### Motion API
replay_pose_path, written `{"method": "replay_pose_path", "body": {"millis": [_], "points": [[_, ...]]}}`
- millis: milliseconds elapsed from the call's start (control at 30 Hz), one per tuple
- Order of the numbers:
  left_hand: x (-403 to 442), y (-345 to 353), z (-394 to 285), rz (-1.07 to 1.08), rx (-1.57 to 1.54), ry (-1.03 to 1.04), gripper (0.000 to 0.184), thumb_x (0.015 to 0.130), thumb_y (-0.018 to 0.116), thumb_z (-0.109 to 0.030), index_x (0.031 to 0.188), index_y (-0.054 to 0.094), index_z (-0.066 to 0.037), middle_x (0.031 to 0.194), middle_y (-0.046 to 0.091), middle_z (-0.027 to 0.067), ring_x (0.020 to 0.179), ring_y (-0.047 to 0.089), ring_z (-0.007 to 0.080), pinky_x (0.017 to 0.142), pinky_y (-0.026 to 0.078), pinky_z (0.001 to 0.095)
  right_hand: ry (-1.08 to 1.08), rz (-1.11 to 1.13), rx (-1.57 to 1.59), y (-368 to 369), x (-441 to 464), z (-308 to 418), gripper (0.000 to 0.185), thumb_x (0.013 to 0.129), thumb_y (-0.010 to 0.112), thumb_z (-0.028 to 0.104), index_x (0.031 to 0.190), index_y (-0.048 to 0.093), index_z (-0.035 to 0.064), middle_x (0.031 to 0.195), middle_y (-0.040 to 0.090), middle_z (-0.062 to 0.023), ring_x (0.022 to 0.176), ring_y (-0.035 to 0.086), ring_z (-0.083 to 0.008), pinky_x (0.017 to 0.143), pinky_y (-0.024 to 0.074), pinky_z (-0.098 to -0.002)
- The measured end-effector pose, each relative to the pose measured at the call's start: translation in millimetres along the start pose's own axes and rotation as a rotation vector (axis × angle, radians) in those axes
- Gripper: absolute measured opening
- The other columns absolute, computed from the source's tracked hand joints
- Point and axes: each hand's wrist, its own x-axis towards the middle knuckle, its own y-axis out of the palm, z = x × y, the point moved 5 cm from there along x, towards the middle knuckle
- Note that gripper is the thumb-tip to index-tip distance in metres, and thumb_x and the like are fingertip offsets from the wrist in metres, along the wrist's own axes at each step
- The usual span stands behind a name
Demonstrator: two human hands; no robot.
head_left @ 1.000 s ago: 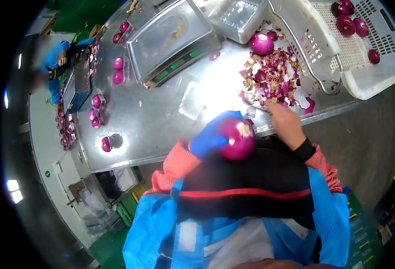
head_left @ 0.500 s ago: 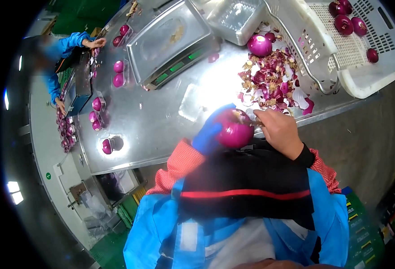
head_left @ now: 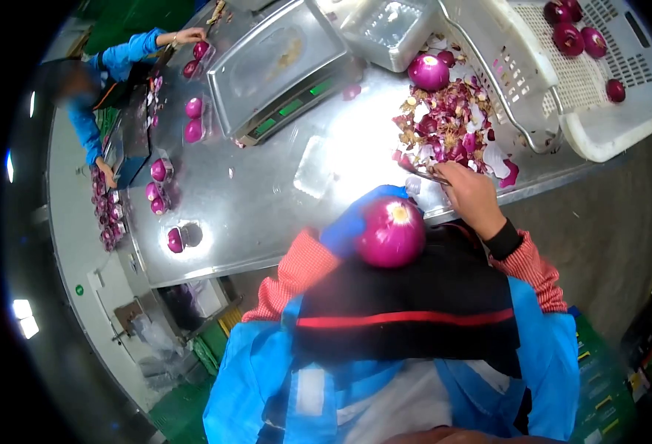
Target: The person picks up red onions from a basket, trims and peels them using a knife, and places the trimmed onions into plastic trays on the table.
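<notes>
My left hand (head_left: 350, 224), in a blue glove, is closed around a large peeled red onion (head_left: 391, 238). The onion's pale trimmed end faces up, and it is held above my dark apron at the table's near edge. In the bare fingers of my right hand (head_left: 471, 194) is a knife (head_left: 424, 175), its blade pointing left over the near side of a heap of onion skins (head_left: 451, 122). Knife and onion are apart. Another whole red onion (head_left: 428, 72) sits at the far side of the skins.
A white basket (head_left: 525, 55) with several onions stands at right. Beyond the clear tray (head_left: 315, 166) are a scale (head_left: 278, 70) and a stack of plastic trays (head_left: 392, 29). Packed onions (head_left: 194, 118) line the left, where a co-worker's hand (head_left: 190, 35) touches one pack.
My right hand and the knife have moved off the onion, up toward the skins. The onion has tilted, showing its pale end. The co-worker's hand has reached to the packed onions.
</notes>
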Motion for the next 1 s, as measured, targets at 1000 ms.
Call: {"method": "replay_pose_path", "body": {"millis": [1000], "points": [[21.3,25.9,-38.3,-0.265,0.393,0.124,0.082,0.076,0.075,-0.039,0.136,0.040,0.004,0.129,0.052,0.0155,0.118,0.053,0.0244,0.101,0.043,0.0376,-0.166,-0.176,-0.225,-47.6,16.7,61.5,0.029,0.078,0.062,0.009,0.106,0.064,0.0082,0.071,0.050,-0.0043,0.058,0.057,-0.0183,0.051,0.0447,-0.0318]]}}
